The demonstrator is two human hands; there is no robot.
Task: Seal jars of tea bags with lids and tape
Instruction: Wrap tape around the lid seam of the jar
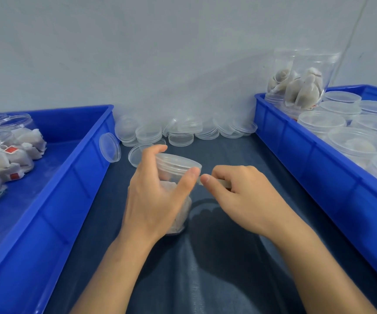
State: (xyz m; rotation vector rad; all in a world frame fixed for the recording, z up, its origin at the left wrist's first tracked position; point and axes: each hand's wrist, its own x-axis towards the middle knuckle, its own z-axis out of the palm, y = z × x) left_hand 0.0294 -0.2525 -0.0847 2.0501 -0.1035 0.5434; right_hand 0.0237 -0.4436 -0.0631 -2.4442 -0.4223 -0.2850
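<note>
A clear plastic jar [174, 165] with tea bags inside and a clear lid on top stands at the middle of the dark blue table. My left hand [158, 193] grips its side, thumb pressed near the lid's rim. My right hand [235, 196] is just to the jar's right, thumb and forefinger pinching a strip of clear tape [200, 180] that reaches the jar beside my left thumb. A small roll seems tucked in the right hand's curled fingers, mostly hidden.
A heap of loose clear lids [183, 130] lies against the back wall. A blue bin [74, 177] on the left holds open jars and loose tea bags [6, 162]. A blue bin [307, 155] on the right holds lidded jars [357, 143].
</note>
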